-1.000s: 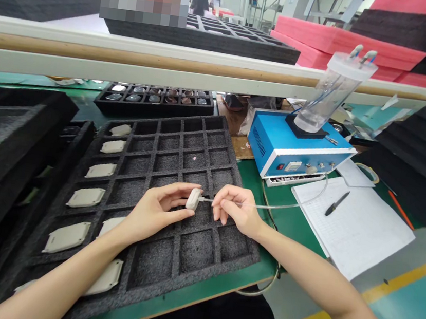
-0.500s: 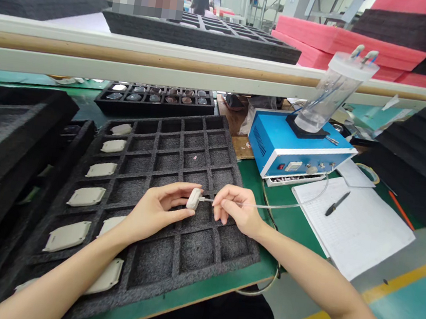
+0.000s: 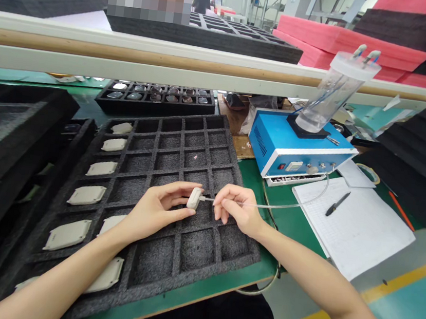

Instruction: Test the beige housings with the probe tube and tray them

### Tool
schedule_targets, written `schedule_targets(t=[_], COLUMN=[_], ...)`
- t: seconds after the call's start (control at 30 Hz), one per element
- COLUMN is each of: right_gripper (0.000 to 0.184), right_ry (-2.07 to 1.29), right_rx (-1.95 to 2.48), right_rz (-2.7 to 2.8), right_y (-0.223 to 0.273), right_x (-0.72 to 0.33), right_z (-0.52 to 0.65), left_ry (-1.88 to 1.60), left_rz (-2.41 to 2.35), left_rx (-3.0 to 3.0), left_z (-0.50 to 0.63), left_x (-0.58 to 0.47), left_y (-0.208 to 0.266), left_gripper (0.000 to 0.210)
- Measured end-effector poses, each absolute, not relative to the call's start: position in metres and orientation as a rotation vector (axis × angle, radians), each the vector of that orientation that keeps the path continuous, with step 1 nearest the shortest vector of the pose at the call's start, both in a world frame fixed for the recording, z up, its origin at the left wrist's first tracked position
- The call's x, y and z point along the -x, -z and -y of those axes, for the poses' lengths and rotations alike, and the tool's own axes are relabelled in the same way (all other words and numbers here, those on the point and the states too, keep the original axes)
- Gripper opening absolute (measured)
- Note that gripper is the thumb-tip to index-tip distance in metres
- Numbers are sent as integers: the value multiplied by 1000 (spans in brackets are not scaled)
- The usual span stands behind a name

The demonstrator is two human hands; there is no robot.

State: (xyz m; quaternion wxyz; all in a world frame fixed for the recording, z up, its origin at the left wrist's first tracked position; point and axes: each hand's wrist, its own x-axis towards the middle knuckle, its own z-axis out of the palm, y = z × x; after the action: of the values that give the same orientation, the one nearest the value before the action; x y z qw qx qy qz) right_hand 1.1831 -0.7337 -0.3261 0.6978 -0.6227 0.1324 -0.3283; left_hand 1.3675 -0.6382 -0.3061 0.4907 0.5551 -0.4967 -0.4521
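Observation:
My left hand [image 3: 154, 208] pinches a small beige plastic casing [image 3: 194, 198] on edge between thumb and fingers. A thin clear tube [image 3: 279, 207] runs up to the casing's right side, its tip touching or very near it. Closed around that tube just right of the casing is my right hand [image 3: 241, 209]. Both hands are above a black foam tray [image 3: 197, 251] divided into square compartments. Several flat beige casings [image 3: 67, 235] lie in the compartments on its left side, some partly hidden by my left forearm.
A blue machine box [image 3: 300, 144] with a clear cylinder [image 3: 332, 94] on top stands at the back right; the tube leads to its front. Paper sheets [image 3: 366, 240] and a black pen [image 3: 337, 204] lie on the right. Foam trays [image 3: 7, 155] are stacked at left. A shelf rail [image 3: 209, 66] crosses behind.

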Motion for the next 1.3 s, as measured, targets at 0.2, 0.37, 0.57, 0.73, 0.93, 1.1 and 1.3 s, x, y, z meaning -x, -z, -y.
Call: schedule_targets(t=[0.2, 0.37, 0.57, 0.73, 0.93, 1.1, 1.3], right_gripper=[9, 8, 9, 8, 8, 8, 8], right_ry=[735, 742, 739, 748, 743, 744, 747], right_rx=[1375, 1382, 1379, 1364, 1359, 1356, 1352], right_rz=[-295, -273, -290, -278, -283, -280, -274], right_y=[326, 326, 327, 327, 327, 327, 326], right_x=[-1183, -1183, -1183, -1183, -1184, -1183, -1182], right_z=[734, 734, 734, 733, 733, 734, 734], left_ry=[1095, 1094, 1073, 1065, 1062, 1065, 1064], left_rz=[1207, 1222, 1233, 1241, 1240, 1232, 1232], left_rx=[-1344, -1331, -1293, -1271, -1267, -1262, -1268], left_z=[638, 639, 640, 640, 639, 639, 638], left_x=[-1368, -1369, -1369, -1370, -1370, -1370, -1370], left_y=[308, 310, 312, 313, 314, 314, 313], left_gripper=[48, 48, 44, 43, 43, 42, 43])
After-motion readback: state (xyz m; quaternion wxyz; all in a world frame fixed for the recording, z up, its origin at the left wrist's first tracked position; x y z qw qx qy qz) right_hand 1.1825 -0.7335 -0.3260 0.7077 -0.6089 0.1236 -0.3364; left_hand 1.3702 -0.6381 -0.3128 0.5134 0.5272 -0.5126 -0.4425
